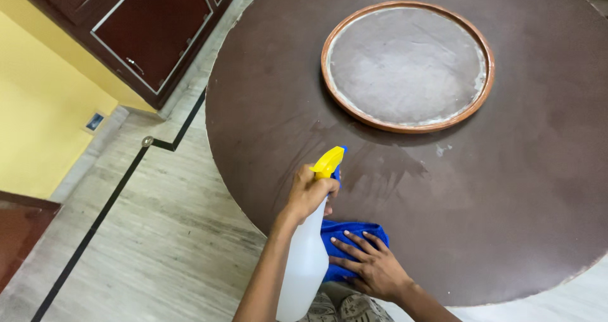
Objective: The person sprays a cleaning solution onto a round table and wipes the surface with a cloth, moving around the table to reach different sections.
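White translucent spray bottle [306,258] with yellow-blue nozzle, gripped at the neck by the left hand [310,192], hangs over the near edge of the round brown desk [525,189], right hand [369,266] pressed flat and open on a blue cloth [339,233] beside it, copper-rimmed grey disc [407,66] beyond, well apart.

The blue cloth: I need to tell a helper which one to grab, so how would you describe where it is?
Start at the big round brown table. At its near edge, the blue cloth lies flat under the right hand, beside the white spray bottle in the left hand. It is the only soft, bright blue thing there.
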